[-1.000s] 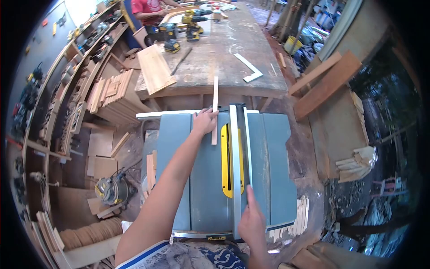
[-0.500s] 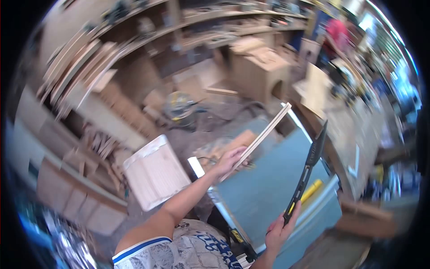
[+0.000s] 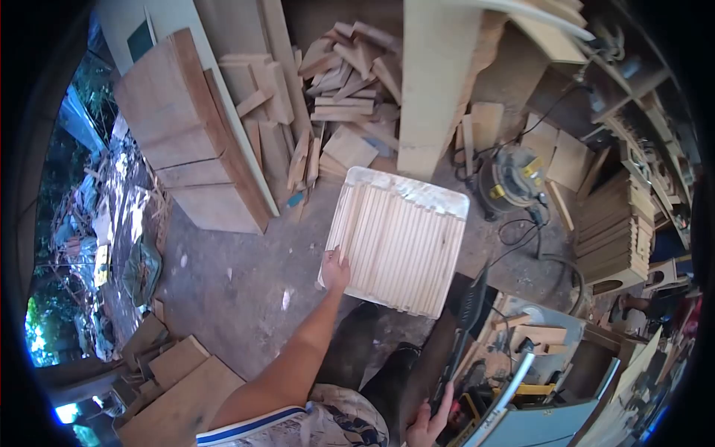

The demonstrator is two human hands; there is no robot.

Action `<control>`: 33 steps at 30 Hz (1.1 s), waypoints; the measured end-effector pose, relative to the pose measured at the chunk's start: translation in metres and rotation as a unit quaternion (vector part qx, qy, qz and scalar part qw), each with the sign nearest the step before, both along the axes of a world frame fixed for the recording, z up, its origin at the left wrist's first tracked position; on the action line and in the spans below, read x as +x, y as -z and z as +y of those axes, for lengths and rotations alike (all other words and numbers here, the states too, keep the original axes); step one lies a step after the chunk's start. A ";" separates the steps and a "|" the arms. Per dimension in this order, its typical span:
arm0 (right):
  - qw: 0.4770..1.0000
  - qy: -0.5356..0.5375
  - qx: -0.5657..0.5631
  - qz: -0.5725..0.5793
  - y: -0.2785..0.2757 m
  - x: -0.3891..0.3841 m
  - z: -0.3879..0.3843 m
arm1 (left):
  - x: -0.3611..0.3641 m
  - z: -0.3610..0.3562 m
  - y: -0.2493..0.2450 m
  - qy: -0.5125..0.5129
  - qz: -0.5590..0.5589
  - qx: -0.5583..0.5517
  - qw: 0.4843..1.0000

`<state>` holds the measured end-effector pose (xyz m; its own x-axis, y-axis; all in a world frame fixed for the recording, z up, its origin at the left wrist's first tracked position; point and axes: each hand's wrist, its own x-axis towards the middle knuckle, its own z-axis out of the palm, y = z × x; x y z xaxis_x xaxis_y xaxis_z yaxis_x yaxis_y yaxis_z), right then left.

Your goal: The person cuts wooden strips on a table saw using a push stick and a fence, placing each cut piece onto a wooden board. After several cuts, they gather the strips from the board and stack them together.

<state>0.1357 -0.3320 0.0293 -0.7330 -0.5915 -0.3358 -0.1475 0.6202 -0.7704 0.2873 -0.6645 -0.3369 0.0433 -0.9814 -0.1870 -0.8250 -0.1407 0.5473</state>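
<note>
A white tray-like board [image 3: 456,200] on the floor ahead bears a row of narrow pale wooden strips [image 3: 398,246], lying side by side. My left hand [image 3: 336,272] is at the row's left edge, its fingers closed around the near part of a wooden strip [image 3: 344,223]. Low in the view, my right hand [image 3: 432,423] grips a long, slim black tool [image 3: 460,331]. The tool points up and away beside the board's right side; its exact kind I cannot make out.
Offcuts [image 3: 354,71] are heaped beyond the board, beside leaning wooden panels [image 3: 194,134]. A shop vacuum [image 3: 512,182] with cables and a hose stands to the right. A blue-grey worktop [image 3: 540,426] is at lower right; boards [image 3: 182,387] lie at lower left.
The view has swung left from the blue-grey worktop to the tray-like board. My left hand has carried the wooden strip from above the worktop to the row. My right hand still grips the black tool.
</note>
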 end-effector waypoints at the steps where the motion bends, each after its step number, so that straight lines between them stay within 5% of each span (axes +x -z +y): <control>1: 0.997 0.014 0.011 -0.074 0.014 0.011 -0.007 | 0.012 -0.006 0.024 -0.004 -0.005 0.010 1.000; 2: 0.989 0.030 0.023 -0.145 0.027 0.018 -0.013 | 0.021 -0.009 0.048 -0.032 -0.018 0.000 0.999; 8: 0.978 0.099 0.109 -0.150 0.048 0.038 -0.045 | 0.061 -0.027 0.148 -0.060 -0.005 -0.059 0.996; 13: 0.969 0.161 0.105 -0.153 0.071 0.039 -0.055 | 0.069 -0.036 0.165 -0.027 0.012 -0.047 0.998; 15: 0.956 0.185 0.125 -0.189 0.089 0.045 -0.030 | 0.066 -0.037 0.160 -0.087 0.035 0.079 0.992; 19: 0.938 0.232 0.050 -0.253 0.090 0.057 -0.024 | 0.071 -0.042 0.164 -0.073 -0.018 0.118 0.990; 21: 0.982 0.142 0.053 -0.114 0.080 0.056 -0.034 | 0.075 -0.049 0.167 -0.056 -0.024 0.145 0.988; 23: 0.979 0.143 0.050 -0.136 0.087 0.056 -0.006 | 0.071 -0.060 0.161 -0.028 -0.041 0.171 0.984; 25: 0.994 0.042 0.083 0.056 0.074 0.053 0.001 | 0.071 -0.059 0.151 -0.004 -0.065 0.200 0.978; 26: 0.994 0.054 0.079 0.059 0.068 0.054 0.007 | 0.066 -0.061 0.146 -0.013 -0.092 0.172 0.981; 28: 0.947 0.292 -0.049 -0.124 0.049 0.060 0.023 | 0.063 -0.059 0.135 0.004 -0.128 0.136 0.982; 31: 0.945 0.318 -0.080 0.016 0.018 0.063 0.068 | 0.074 -0.050 0.152 0.209 -0.093 0.015 0.973; 32: 0.923 0.374 -0.084 0.029 -0.002 0.070 0.084 | 0.065 -0.034 0.144 0.207 -0.038 -0.091 0.973; 33: 0.917 0.363 -0.055 0.158 -0.026 0.068 0.096 | 0.046 -0.013 0.097 0.253 -0.070 -0.022 0.965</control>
